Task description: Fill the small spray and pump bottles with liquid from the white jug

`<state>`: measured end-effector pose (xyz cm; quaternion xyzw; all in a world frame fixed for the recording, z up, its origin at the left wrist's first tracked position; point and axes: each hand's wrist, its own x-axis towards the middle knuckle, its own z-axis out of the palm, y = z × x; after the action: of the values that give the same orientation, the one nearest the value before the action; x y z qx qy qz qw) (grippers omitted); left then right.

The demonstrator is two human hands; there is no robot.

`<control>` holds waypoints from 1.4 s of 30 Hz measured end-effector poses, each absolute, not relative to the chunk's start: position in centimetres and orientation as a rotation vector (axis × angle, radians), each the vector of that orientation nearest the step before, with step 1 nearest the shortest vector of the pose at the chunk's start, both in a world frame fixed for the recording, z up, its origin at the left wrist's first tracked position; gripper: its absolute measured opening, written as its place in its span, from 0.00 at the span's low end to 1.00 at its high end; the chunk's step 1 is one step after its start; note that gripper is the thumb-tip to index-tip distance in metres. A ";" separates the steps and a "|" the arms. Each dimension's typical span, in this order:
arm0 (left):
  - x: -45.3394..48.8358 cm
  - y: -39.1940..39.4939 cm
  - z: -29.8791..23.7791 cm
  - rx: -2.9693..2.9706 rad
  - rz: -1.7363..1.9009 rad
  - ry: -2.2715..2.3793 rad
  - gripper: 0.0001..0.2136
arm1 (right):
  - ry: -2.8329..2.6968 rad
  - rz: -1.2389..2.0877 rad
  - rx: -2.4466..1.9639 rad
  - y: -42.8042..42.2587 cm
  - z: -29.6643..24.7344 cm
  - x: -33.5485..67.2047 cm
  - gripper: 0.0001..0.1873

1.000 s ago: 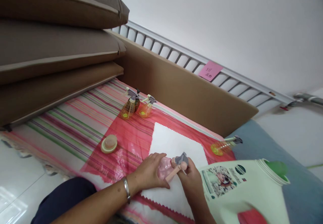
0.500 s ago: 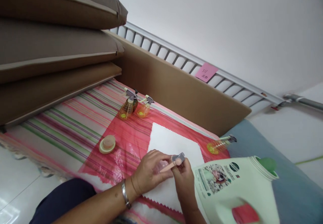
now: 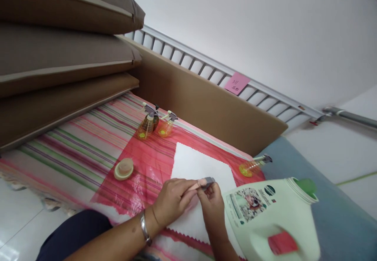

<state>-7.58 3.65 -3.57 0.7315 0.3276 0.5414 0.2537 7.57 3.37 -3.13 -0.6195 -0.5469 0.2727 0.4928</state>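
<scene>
My left hand (image 3: 172,202) is wrapped round a small pink spray bottle, whose body is almost hidden behind the fingers. My right hand (image 3: 212,205) pinches the bottle's grey spray head (image 3: 206,182) with its pink trigger. Both hands hover over a white cloth (image 3: 198,167) lying on a red plastic sheet (image 3: 147,163). A metal bangle sits on my left wrist.
A large pale green detergent jug (image 3: 273,218) with a green cap stands at the right. Two amber spray bottles (image 3: 154,125) stand at the back, a third (image 3: 253,166) lies at the right. A round lid (image 3: 124,168) rests on the striped mat (image 3: 76,151). Brown cushions (image 3: 59,57) are stacked at the left.
My left hand has closed further round the pink bottle, hiding its body. The right hand's grip on the spray head has turned. The view has shifted slightly.
</scene>
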 end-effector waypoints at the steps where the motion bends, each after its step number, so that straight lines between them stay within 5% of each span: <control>1: -7.7 3.8 -3.5 1.976 1.469 0.891 0.11 | -1.328 0.686 -1.488 3.4 -3.1 7.6 0.15; 11: -8.0 4.5 -3.6 1.914 1.441 0.904 0.12 | -1.205 1.132 -1.256 3.0 -3.1 8.6 0.22; 42: -8.4 5.0 -3.8 1.871 1.425 0.903 0.12 | -1.423 1.047 -1.364 3.5 -1.8 8.9 0.24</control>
<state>-8.36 5.02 -3.82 0.7071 0.3412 0.5383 0.3063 8.93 3.49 -1.84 -0.5490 -0.5729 0.4212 0.4392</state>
